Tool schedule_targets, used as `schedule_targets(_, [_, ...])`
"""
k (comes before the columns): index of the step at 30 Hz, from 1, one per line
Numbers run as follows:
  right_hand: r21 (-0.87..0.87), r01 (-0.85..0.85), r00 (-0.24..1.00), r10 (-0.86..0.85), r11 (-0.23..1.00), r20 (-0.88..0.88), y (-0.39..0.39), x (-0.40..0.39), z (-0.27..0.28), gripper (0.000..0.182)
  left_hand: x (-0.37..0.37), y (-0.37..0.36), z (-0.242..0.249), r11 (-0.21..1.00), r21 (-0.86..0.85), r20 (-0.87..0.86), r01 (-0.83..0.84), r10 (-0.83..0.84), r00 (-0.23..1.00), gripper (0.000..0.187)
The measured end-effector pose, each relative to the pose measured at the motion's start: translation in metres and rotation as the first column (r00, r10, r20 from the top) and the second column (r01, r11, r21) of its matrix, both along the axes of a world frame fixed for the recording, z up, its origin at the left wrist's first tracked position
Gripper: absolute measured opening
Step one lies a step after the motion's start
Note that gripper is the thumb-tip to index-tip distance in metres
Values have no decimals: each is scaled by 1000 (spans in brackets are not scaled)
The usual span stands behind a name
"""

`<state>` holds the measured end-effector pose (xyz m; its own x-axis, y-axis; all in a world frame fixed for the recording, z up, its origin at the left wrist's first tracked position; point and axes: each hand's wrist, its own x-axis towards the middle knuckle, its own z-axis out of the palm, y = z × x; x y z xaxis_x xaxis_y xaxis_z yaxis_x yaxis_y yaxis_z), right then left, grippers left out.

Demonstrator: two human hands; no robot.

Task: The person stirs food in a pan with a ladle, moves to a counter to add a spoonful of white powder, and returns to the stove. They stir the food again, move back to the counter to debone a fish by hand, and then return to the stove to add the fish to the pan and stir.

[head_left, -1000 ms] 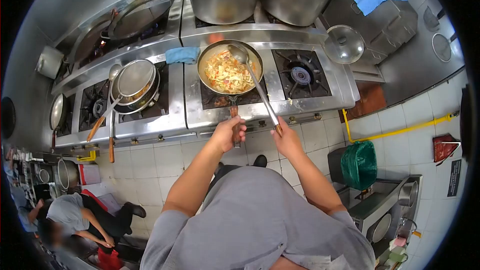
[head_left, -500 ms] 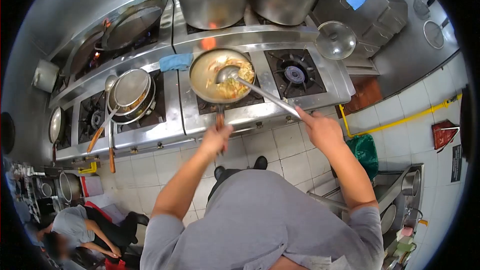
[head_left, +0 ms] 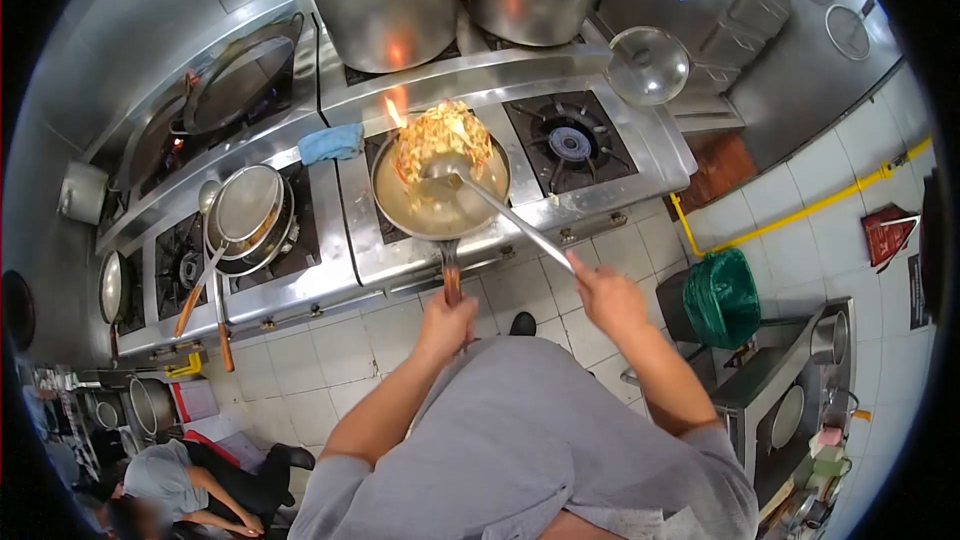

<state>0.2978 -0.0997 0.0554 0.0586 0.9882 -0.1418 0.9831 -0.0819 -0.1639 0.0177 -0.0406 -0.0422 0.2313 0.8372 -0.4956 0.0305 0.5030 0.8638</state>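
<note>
My left hand is closed around the wooden handle of a frying pan over a front burner. Chopped yellow and orange food is bunched up at the pan's far side, some of it apparently lifted off the surface. In my right hand is the long metal handle of a ladle. The ladle's bowl is inside the pan, against the near edge of the food. A flame rises by the pan's far left rim.
An unoccupied burner is right of the pan, a blue cloth left. Further left, a strainer rests over another pan. Large pots stand behind. A green-lined bin is at right; another person is at lower left.
The food has gone from lying in the pan to a heap at its far side. My left hand has drawn the pan handle closer to my body. A flame now shows at the rim.
</note>
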Motion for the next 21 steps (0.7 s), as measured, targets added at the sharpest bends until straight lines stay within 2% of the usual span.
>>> schedule_targets(3, [-20,-4,997,2,1000,-83,-20,3,14,54,-6,3,10,998,-55,-27,-5,4,1000,21])
schedule_targets(5, [-37,-22,992,17,999,-128,-33,10,45,55,-6,31,24,998,-56,60,-4,8,998,14])
schedule_targets(7, [-55,-25,995,19,998,-102,-32,12,62,56,-3,52,21,998,-61,56,-9,12,998,13])
schedule_targets(9, [-63,-7,1000,8,998,18,-23,3,67,55,0,69,19,998,-45,-7,45,-45,999,13])
schedule_targets(11, [-11,10,1000,-10,1000,17,-8,-5,36,54,3,73,11,998,-1,29,55,-55,998,14])
schedule_targets(13, [38,40,999,-41,998,26,5,-10,-3,54,10,55,4,995,96,22,-25,23,999,18])
schedule_targets(15, [108,79,997,-80,991,3,6,-15,-33,54,6,23,-8,999,25,46,-43,42,998,24])
schedule_targets(16, [85,90,990,-80,992,-117,1,-16,-38,54,6,26,-7,999,4,54,-53,52,997,23])
schedule_targets(17, [69,73,991,-65,995,-116,-8,-16,-41,54,3,23,-7,997,-33,59,-69,71,996,23])
schedule_targets(19, [92,122,855,-58,988,-515,-27,-17,-43,52,-2,48,-10,998,-59,44,-15,17,999,23])
schedule_targets(21, [76,118,870,-66,990,-489,-27,-20,-40,54,4,61,-1,996,-72,119,-56,64,991,20])
